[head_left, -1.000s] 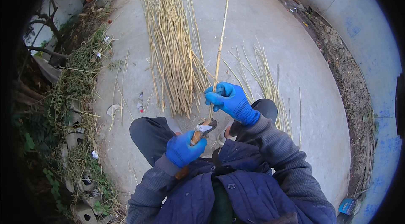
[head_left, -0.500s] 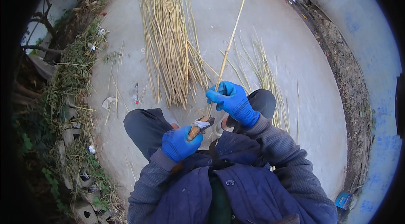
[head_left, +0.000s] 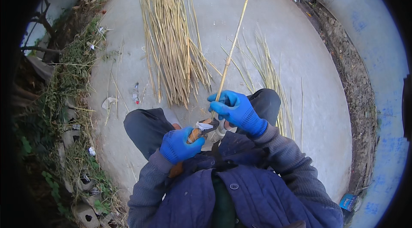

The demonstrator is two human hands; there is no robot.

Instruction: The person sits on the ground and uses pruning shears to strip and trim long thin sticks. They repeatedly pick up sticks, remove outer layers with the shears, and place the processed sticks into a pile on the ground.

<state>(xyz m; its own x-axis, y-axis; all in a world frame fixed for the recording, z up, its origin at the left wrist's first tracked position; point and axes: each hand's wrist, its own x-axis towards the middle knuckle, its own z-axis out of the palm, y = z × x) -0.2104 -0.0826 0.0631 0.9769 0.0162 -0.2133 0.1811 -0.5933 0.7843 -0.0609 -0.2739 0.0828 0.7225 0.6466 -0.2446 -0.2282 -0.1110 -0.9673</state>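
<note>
My left hand point(head_left: 179, 145), in a blue coated glove, is closed round the wooden handle of a short tool point(head_left: 204, 126). White wrapping and a dark blade-like end show on that tool; its exact kind is unclear. In my right hand point(head_left: 241, 111), gloved alike, the fingers pinch a long thin yellowish cane point(head_left: 238, 35) near its lower end. The cane slants up and away beyond the top of the view. Its bottom end meets the dark part of the tool, and the contact itself is hard to make out.
Ahead on the concrete ground point(head_left: 326, 112) lies a large pile of canes point(head_left: 171, 43). Thinner stalks point(head_left: 270, 67) are scattered to the right. My bent knees flank my hands. Weeds and rubble point(head_left: 79, 73) line the left; a pale wall point(head_left: 388, 163) curves along the right.
My right hand and the cane have come slightly down toward me, the cane's lower end nearer the tool. My left hand keeps its grip, almost in the same place.
</note>
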